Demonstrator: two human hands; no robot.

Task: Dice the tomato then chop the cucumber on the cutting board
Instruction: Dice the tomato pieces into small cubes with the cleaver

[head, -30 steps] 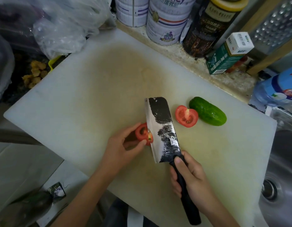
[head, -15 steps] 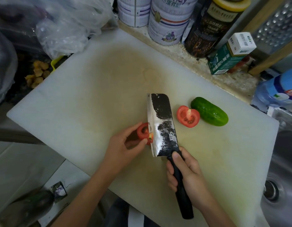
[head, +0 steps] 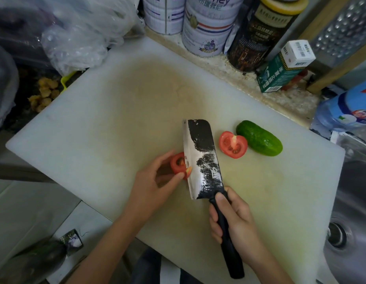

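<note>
Head view, tin (head: pixel 206 25) lettered "ney", cleaver (head: pixel 201 158) against tomato half (head: pixel 177 165)

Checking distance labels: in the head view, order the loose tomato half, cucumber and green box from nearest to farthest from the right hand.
1. Loose tomato half, on the board ahead of the right hand.
2. Cucumber, just right of that half.
3. Green box, off the board at the back.

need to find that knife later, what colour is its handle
Black; the head view shows the knife handle in the right hand.
</note>
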